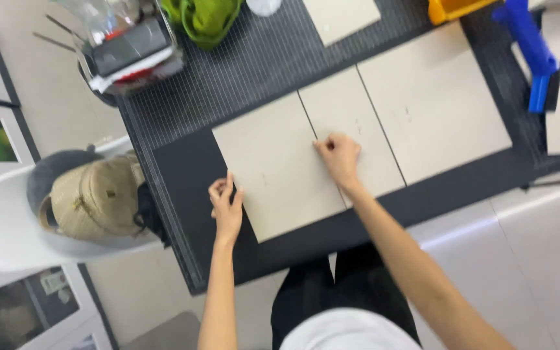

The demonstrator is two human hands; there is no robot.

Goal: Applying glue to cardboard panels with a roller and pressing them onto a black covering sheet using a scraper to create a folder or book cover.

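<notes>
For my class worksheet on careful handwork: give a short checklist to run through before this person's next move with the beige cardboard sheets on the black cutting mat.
1. Left hand grips the left edge of the nearest beige cardboard sheet: ok.
2. Right hand rests at the seam with the middle beige sheet: ok.
3. Sheets lie flat on the black gridded cutting mat: ok.
4. Seam closed tight: cannot tell.
5. Blue plastic tool away from both hands: ok.

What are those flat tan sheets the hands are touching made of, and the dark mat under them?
The tan sheets look like matte cardboard or greyboard: flat, stiff, dull, with straight cut edges. The left hand and right hand rest on them. The dark mat seems rubbery or plastic, with a printed grid.
</notes>
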